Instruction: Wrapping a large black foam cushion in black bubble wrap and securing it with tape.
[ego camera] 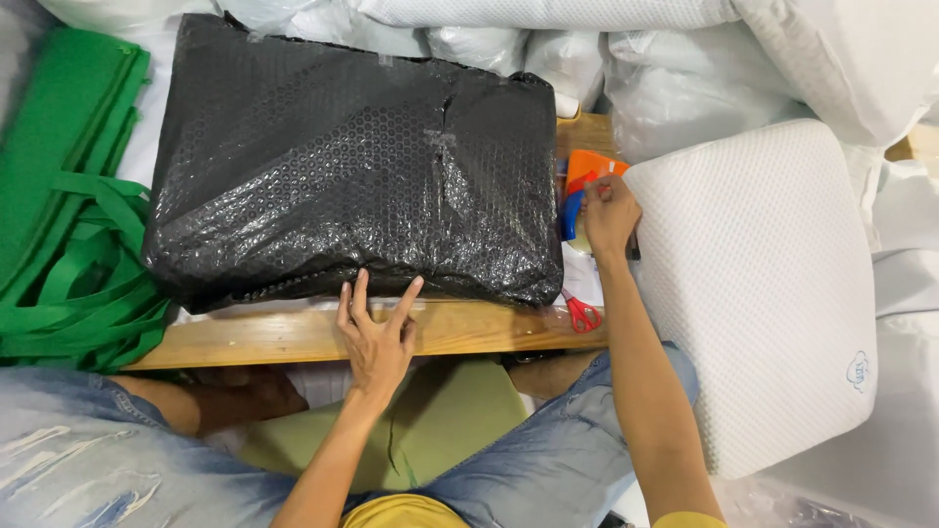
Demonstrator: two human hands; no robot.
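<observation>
Got my left hand (377,337) flat and open, fingertips pressing the near edge of the black bubble-wrap parcel (352,166), which takes up most of the worktop (293,337) and hangs right at its front edge. My right hand (608,217) is off at the right end of the worktop, closed around the orange and blue tape gun (582,186), just beside the white pillow (763,284). So the hands are well apart, one pinning, one on the tool.

My take on doing this bit well: keep the left fingers spread so the wrap fold stays tight, and get a firm hold on the tape gun before lifting, since it's wedged between parcel and pillow. Red scissors (583,315) sit at the front right corner, easy to knock off. Green bags (68,215) at the left edge are out of the way
</observation>
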